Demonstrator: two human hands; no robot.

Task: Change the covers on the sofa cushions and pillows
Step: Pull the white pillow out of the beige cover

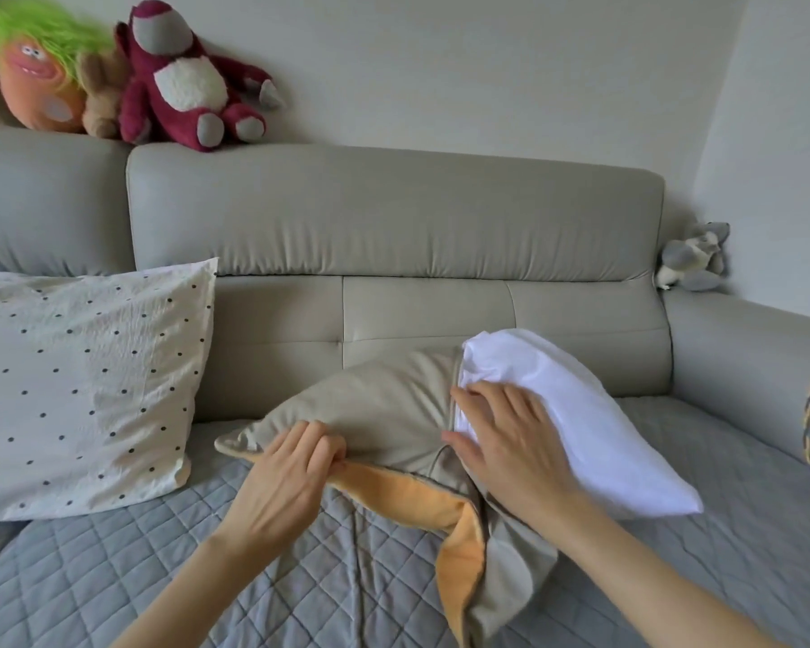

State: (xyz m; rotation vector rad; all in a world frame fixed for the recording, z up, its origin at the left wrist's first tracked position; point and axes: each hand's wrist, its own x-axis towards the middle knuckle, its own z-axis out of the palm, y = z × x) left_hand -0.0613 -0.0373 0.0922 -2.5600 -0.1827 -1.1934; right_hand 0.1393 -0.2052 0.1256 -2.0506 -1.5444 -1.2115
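A white pillow insert (581,413) lies on the sofa seat, its left end inside a beige cover (375,404) with an orange underside (445,521). My left hand (286,479) grips the cover's lower edge, fingers curled round the fabric. My right hand (506,441) lies flat with straight fingers on the insert at the cover's opening. The right half of the insert sticks out bare. A white pillow with black dots (76,385) leans against the backrest at the left.
The grey quilted seat pad (207,568) covers the seat of the light grey sofa (394,226). Plush toys sit on the backrest top: a burgundy bear (183,77) and an orange, green-haired one (34,72). A small grey plush (695,257) rests by the right armrest.
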